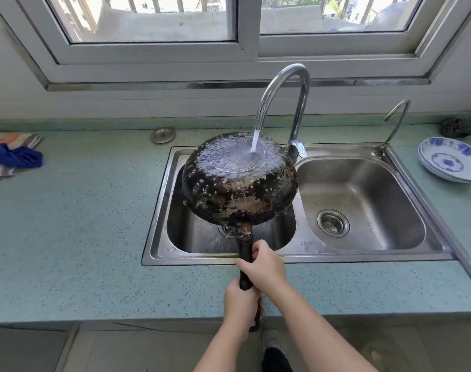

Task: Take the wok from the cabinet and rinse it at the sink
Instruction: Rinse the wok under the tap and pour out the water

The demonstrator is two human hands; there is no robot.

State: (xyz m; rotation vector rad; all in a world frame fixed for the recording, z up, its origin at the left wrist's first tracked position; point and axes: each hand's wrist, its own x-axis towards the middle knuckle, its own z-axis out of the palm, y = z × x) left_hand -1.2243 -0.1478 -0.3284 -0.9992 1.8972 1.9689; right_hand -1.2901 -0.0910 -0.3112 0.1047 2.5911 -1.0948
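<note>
A blackened wok [239,181] is held upside down over the left basin of the steel double sink [363,255]. Water runs from the tall curved tap [285,87] onto the wok's flat bottom and spreads in droplets over it. My right hand [263,265] grips the wok's long black handle [245,253] nearer the pan. My left hand [241,304] grips the same handle at its end, above the counter's front edge.
The green speckled counter [81,224] surrounds the sink. Folded cloths [11,155] lie at far left. Two stacked blue-and-white plates [451,159] and a scouring pad [455,127] sit at the right. A small second tap [395,122] and a metal sink plug [163,135] stand behind the basins.
</note>
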